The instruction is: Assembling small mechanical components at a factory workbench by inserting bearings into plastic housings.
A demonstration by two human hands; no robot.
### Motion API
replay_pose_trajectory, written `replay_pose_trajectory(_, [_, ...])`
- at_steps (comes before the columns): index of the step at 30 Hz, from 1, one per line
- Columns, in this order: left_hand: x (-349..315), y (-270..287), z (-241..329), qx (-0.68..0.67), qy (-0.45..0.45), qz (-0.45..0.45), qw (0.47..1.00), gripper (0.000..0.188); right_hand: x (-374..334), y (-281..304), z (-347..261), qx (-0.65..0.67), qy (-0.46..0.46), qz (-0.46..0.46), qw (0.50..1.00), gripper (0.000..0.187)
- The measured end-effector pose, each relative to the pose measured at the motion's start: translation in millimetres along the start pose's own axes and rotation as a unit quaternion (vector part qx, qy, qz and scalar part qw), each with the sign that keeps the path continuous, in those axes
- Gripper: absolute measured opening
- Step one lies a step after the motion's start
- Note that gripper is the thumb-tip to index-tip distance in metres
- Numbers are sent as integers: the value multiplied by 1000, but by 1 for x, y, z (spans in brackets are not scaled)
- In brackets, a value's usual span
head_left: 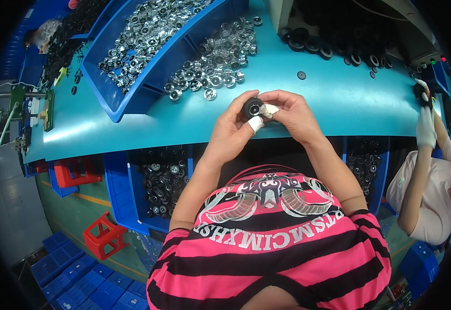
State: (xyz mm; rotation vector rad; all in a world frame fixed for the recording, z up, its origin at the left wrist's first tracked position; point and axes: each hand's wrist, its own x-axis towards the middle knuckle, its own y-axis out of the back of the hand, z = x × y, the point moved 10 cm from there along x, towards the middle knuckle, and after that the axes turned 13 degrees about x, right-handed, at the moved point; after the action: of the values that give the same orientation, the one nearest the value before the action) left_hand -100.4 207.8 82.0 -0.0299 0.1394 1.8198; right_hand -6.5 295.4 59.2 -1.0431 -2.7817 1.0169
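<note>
Both of my hands are closed around one small black toy wheel [253, 107] with a shiny hub, held just above the near edge of the turquoise table. My left hand [229, 135] grips it from the left, and my right hand [294, 114] from the right. White tape or cloth covers both thumb tips, which press near the wheel's face. Beyond my hands lies a loose pile of chrome wheel hubs [216, 59]. A small dark disc [301, 75] rests on the table past my right hand.
A blue bin [128, 107] of chrome hubs stands at the back left. Black tyres [312, 47] are heaped at the back right. Bins of black wheels [164, 188] sit below the table edge. A gloved co-worker's hand [426, 126] works at right. Red stools [104, 236] stand lower left.
</note>
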Motion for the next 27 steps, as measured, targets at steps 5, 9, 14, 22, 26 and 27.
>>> replay_pose_trajectory(5, [4, 3, -8, -45, 11, 4, 999, 37, 1, 1, -6, 2, 18, 3, 1000, 27])
replay_pose_trajectory(9, [4, 3, -13, -60, 15, 34, 998, 31, -1, 0, -4, -5, 11, 14, 1000, 26])
replay_pose_trajectory(14, [0, 7, -18, -25, 42, 51, 998, 27, -5, 0, -2, -60, 55, 8, 997, 26])
replay_pose_trajectory(22, [2, 0, -7, -104, 9, 36, 994, 46, 0, 3, 2, -23, 0, 34, 999, 28])
replay_pose_trajectory(26, [2, -2, -7, -98, 7, 24, 995, 56, 1, 4, 1, -20, -15, 23, 999, 24])
replay_pose_trajectory(27, [1, -2, -5, -93, 4, 28, 995, 56, 1, 2, 2, -21, -21, 18, 999, 24])
